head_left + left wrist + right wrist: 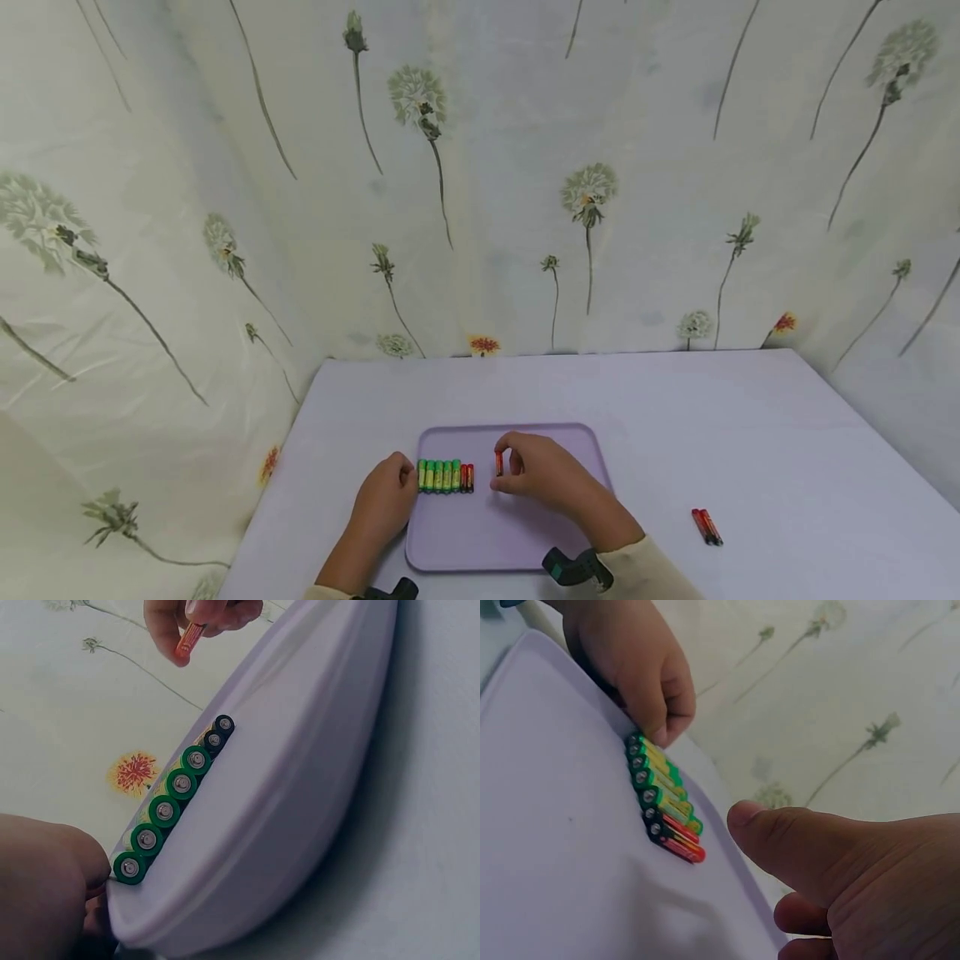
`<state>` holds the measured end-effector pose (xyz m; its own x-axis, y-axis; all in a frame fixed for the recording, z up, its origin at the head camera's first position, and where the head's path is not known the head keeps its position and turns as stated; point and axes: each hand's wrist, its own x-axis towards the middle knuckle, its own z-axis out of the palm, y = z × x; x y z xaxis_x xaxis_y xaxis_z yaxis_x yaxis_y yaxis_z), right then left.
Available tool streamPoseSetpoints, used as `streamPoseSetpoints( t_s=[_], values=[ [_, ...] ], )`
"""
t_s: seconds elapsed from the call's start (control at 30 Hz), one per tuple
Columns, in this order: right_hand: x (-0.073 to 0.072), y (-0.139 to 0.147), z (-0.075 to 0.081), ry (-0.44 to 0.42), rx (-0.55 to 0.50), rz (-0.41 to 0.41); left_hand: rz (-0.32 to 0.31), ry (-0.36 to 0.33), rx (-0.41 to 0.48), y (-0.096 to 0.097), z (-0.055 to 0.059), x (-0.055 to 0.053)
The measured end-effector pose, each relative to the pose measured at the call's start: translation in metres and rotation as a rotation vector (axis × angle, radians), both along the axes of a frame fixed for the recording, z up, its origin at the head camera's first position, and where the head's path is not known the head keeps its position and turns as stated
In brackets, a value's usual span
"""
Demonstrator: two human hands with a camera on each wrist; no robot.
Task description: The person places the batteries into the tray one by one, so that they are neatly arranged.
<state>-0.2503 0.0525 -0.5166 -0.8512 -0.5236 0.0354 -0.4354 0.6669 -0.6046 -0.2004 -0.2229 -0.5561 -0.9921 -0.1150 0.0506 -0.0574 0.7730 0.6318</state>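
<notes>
A row of several green AA batteries (pixel 439 476) and two slimmer red-and-black batteries (pixel 467 478) lies side by side on a lilac tray (pixel 480 542), near its left rim. My right hand (pixel 542 472) pinches another red battery (pixel 498 464) between thumb and fingers, above the tray and to the right of the row. In the right wrist view that battery is hidden; only the thumb (pixel 780 840) and part of the hand show. My left hand (pixel 386 496) grips the tray's left edge with curled fingers, close beside the end green battery (pixel 130 868).
Two more red-and-black batteries (pixel 707 527) lie together on the white table (pixel 765 450), right of the tray. A floral-patterned curtain (pixel 495 167) surrounds the table at the back and sides. Dark wrist-worn devices (pixel 577 569) sit on both wrists.
</notes>
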Motion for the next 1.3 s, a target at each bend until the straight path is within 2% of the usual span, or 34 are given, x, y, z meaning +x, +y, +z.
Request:
streamPoseSetpoints(
  t_s=[0.17,0.33,0.57,0.9,1.3],
  values=[
    [-0.003,-0.01,-0.006,0.005,0.035,0.014,0.001,-0.001,-0.013,-0.001,-0.001,0.0],
    [-0.006,-0.017,-0.017,-0.025,0.03,0.011,0.004,-0.003,-0.011,-0.001,-0.002,-0.001],
    [-0.004,-0.021,-0.027,-0.01,0.028,0.025,0.002,-0.01,-0.005,0.0,-0.001,0.001],
    [-0.002,-0.027,-0.028,0.064,0.078,0.019,0.011,0.005,-0.018,0.0,0.0,0.0],
    [-0.002,-0.032,-0.03,0.079,0.108,0.009,0.009,0.01,-0.018,0.0,-0.001,0.0]
  ],
)
